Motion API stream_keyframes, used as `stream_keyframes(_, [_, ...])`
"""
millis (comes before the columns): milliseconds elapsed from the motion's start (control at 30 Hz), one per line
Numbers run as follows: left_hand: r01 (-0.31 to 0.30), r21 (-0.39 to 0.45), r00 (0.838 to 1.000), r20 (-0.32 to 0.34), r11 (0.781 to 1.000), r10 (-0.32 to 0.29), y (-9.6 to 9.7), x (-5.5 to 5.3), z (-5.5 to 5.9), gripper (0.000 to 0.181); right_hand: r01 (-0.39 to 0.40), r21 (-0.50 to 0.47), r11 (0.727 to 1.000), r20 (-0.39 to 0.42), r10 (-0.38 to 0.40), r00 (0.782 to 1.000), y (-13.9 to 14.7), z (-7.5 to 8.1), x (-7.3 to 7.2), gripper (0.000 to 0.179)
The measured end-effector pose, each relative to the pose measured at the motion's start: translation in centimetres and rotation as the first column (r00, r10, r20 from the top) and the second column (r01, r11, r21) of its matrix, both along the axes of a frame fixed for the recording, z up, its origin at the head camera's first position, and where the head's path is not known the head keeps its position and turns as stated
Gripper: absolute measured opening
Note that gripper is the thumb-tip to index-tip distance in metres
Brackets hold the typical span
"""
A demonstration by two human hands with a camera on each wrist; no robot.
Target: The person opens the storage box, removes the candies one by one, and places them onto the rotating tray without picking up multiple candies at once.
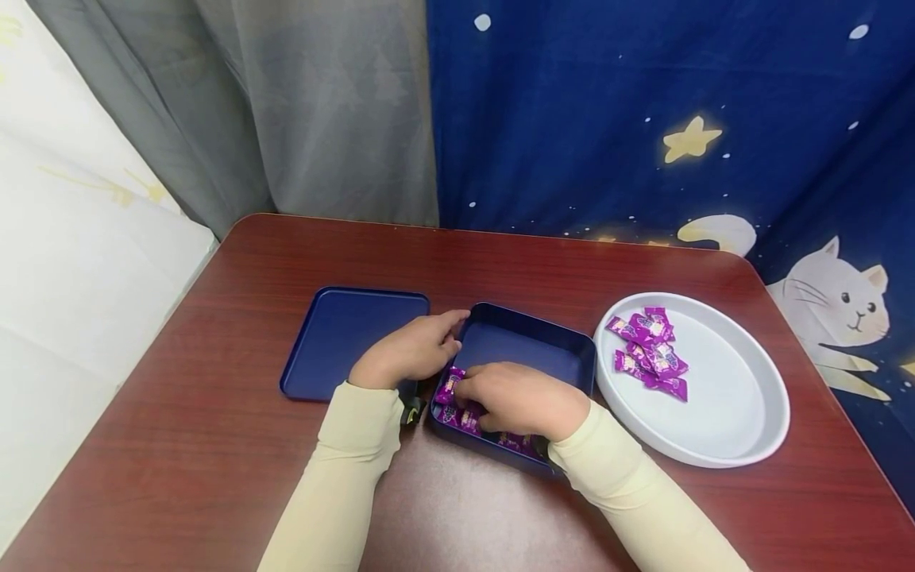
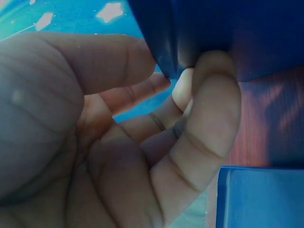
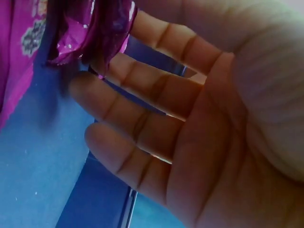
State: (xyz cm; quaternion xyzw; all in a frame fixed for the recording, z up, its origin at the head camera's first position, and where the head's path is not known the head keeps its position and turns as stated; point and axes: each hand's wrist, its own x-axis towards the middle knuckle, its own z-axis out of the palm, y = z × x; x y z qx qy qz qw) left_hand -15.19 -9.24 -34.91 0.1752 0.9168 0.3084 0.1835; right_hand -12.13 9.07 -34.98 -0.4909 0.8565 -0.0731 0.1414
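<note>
My left hand (image 1: 411,349) is at the left wall of a deep blue box (image 1: 529,340), thumb and curled fingers holding its edge. In the left wrist view, the thumb (image 2: 128,61) meets the box's rim and a bent finger (image 2: 213,104) lies against its outer wall. Inside the box, my right hand (image 1: 518,397) reaches down and pinches a purple-wrapped candy (image 3: 111,33) at its fingertips. Several more purple candies (image 1: 468,421) line the box's near side, partly hidden beneath the right hand. Another candy (image 1: 449,386) stands at the left wall.
A shallow blue lid (image 1: 329,349) lies left of the box, partly under the left forearm. To the right stands a round white tray (image 1: 729,389) with a heap of purple candies (image 1: 654,353). The reddish-brown table (image 1: 179,429) ends at curtains behind.
</note>
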Motion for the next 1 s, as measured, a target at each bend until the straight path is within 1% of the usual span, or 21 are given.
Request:
stream_keyframes(300, [-0.001,0.008,1.000,0.000,1.000,0.001,0.0,-0.1,0.0,0.053,0.047,-0.014,0.999,0.018,-0.047,0.999,0.0,-0.3,-0.1,0.026])
stream_keyframes(400, [-0.003,0.011,1.000,0.001,1.000,0.003,0.0,-0.1,0.0,0.053,0.054,-0.001,0.999,0.024,-0.054,0.998,-0.1,-0.3,-0.1,0.025])
stream_keyframes(500, [-0.008,0.012,1.000,0.006,1.000,0.008,0.0,0.0,0.0,0.053,0.049,0.010,0.999,0.024,-0.049,0.998,-0.1,-0.3,-0.2,0.020])
stream_keyframes(633, [-0.003,0.011,1.000,0.002,1.000,0.003,0.0,0.0,0.1,0.053,0.037,0.001,0.999,0.015,-0.037,0.999,0.0,-0.1,-0.2,0.012])
stream_keyframes(733, [0.004,0.011,1.000,-0.003,1.000,-0.004,-0.1,0.0,0.2,0.053,0.048,-0.013,0.999,0.026,-0.047,0.999,0.1,0.2,-0.3,0.017])
stream_keyframes(833, [0.001,0.012,1.000,0.000,1.000,-0.001,-0.1,0.0,0.1,0.053,0.079,-0.033,0.996,0.060,-0.077,0.995,0.2,0.3,-0.4,0.020])
stream_keyframes(1000, [-0.013,0.008,1.000,0.009,1.000,0.013,-0.1,0.1,0.1,0.054,0.153,-0.058,0.986,0.102,-0.147,0.984,0.6,0.7,-0.7,0.022])
